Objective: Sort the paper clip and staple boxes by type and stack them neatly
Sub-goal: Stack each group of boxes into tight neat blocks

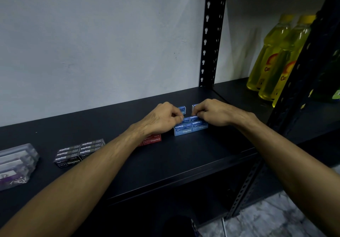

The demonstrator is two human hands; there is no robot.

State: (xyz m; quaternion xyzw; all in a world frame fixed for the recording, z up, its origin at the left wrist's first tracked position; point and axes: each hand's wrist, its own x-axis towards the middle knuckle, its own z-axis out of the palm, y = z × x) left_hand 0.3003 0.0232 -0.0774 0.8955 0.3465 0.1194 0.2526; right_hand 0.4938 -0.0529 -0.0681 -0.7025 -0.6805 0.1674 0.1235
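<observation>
Just right of the frame's centre, both hands are working at a block of blue staple boxes point(190, 126) that is sitting on the black shelf point(184, 155). The left hand point(161, 119) is curling its fingers and pinching the block's upper left corner, while the right hand point(214, 112) is gripping the upper right end with its fingers bent over the top boxes. Behind the block, toward the wall, two more blue boxes are standing apart from it: one point(182, 109) is peeking out past the left hand's knuckles, the other point(194, 106) is mostly hiding under the right hand's fingers. Red staple boxes point(152, 140) are lying just left of the blue block, partly covered by the left wrist. Further toward the lower left, a block of black staple boxes point(79, 151) is resting, and clear paper clip boxes point(16, 163) are sitting at the left edge. Yellow bottles point(276, 56) are standing at the upper right.
</observation>
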